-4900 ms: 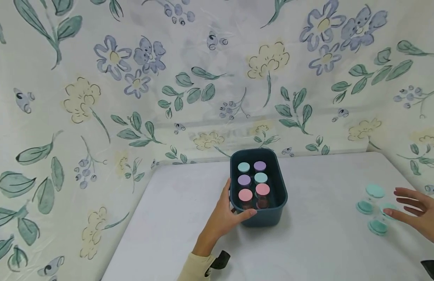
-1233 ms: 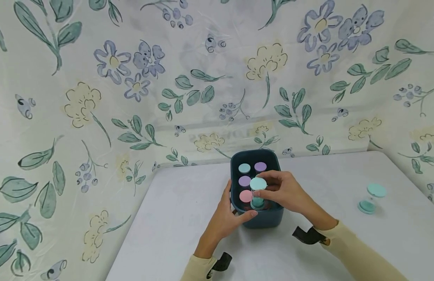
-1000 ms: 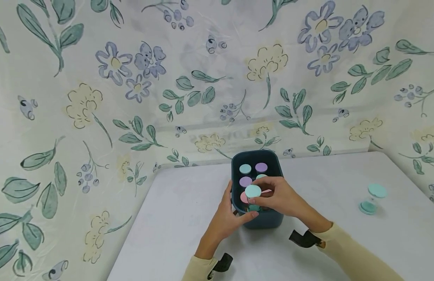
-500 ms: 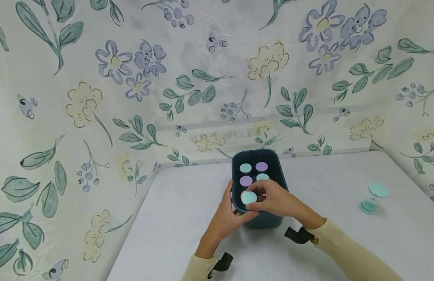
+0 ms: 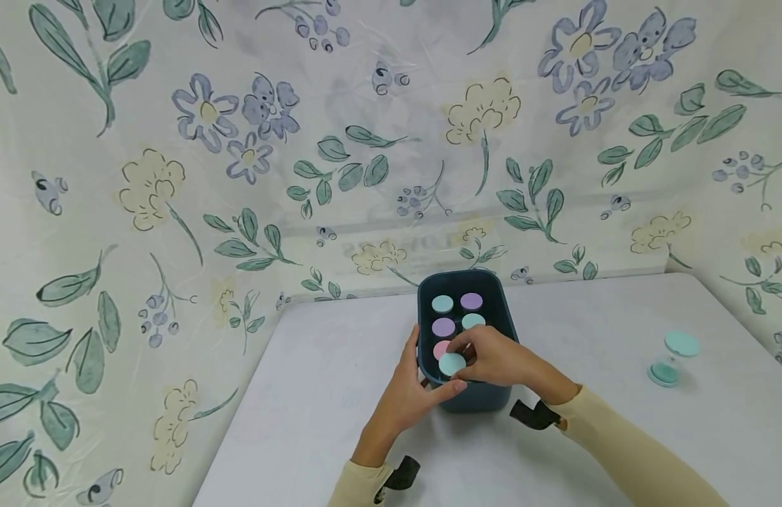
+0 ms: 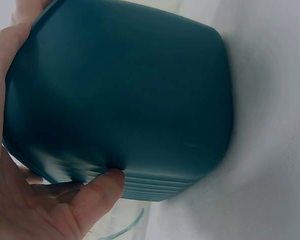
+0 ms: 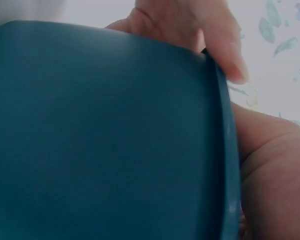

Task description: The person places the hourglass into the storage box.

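Observation:
A dark blue bin [image 5: 474, 399] stands on the table, holding several small hourglass timers with coloured round caps. My left hand [image 5: 400, 398] grips the bin's left side near the front corner, thumb over the rim; in the left wrist view its fingers [image 6: 97, 195] lie against the ribbed wall. Inside the front end, my right hand [image 5: 501, 358] pinches a teal-capped hourglass timer [image 5: 452, 364], of which only the top cap shows. A pink cap [image 5: 441, 350] peeks out behind it. In the right wrist view, the bin wall [image 7: 105, 130] hides the held timer.
One more teal hourglass timer [image 5: 681, 344] stands upright at the table's right. Purple caps [image 5: 443, 327] and other teal caps [image 5: 443, 304] fill the bin's rear. White table [image 5: 302, 380] surrounds the bin; a floral backdrop rises behind.
My right hand has brought one of two teal hourglass timers from the table's right into the bin's front and lowered it. The left hand keeps its grip on the bin.

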Tool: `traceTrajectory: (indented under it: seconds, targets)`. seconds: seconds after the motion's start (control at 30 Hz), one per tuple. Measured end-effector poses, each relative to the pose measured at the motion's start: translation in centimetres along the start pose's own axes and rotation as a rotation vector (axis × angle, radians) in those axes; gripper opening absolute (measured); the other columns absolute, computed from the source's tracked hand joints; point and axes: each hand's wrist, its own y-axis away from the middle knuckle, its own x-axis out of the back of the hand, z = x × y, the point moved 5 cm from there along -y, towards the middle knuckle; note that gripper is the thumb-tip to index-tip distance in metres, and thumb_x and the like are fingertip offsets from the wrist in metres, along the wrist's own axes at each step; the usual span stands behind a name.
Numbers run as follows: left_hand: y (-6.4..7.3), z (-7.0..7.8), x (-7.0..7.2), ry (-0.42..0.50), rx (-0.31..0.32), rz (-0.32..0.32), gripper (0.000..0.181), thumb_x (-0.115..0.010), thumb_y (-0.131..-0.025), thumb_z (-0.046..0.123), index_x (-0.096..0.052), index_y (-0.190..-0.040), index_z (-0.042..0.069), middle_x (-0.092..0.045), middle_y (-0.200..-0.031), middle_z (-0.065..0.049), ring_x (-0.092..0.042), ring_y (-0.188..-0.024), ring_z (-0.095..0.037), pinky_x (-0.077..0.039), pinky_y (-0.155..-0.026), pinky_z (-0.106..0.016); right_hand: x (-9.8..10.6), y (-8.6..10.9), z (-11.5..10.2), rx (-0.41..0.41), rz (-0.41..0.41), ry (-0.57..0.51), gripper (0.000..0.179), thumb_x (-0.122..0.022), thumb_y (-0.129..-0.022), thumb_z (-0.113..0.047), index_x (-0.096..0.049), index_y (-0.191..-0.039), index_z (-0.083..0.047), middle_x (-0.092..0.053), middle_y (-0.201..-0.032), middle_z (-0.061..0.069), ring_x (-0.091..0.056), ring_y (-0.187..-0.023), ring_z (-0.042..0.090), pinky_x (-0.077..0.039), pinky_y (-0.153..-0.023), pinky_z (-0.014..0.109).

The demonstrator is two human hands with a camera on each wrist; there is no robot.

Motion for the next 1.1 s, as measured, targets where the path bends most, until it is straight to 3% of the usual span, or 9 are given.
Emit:
traceTrajectory:
  seconds: [0.43, 0.83, 1.1]
  targets:
    - [0.0, 0.2, 0.3, -0.014, -0.022, 0.008, 0.123, -0.081, -0.081, 0.061, -0.002, -0.168, 0.022, -0.015, -0.175, 0.001, -0.033, -0.157, -0.025, -0.047, -0.115, -0.054, -0.4, -1.1, -0.4, 0.006, -0.039, 0.08, 0.03, -0.083, -0.083, -0.001, -0.076, -0.112, 0.001, -0.079, -0.102, 0.008, -0.069, -0.08, 0.009, -0.065, -0.08, 0.029]
    - [-0.2, -0.1, 0.1, 0.014, -0.028, 0.002, 0.122, -0.081, -0.082, 0.059, -0.002, -0.167, 0.024, -0.016, -0.175, 0.003, -0.035, -0.156, -0.023, -0.047, -0.115, -0.054, -0.4, -1.2, 0.0, -0.102, -0.012, 0.124, 0.022, -0.086, -0.08, -0.001, -0.075, -0.098, -0.004, -0.072, -0.084, 0.001, -0.061, -0.072, 0.011, -0.06, -0.07, 0.024]
    - [-0.1, 0.0, 0.0, -0.004, -0.019, 0.003, 0.122, -0.081, -0.082, 0.06, -0.002, -0.167, 0.024, -0.015, -0.175, 0.003, -0.034, -0.157, -0.024, -0.046, -0.117, -0.055, -0.1, -0.7, -0.2, -0.108, -0.016, 0.113, 0.02, -0.086, -0.081, -0.004, -0.074, -0.097, -0.005, -0.074, -0.086, 0.001, -0.066, -0.076, 0.011, -0.063, -0.074, 0.027]
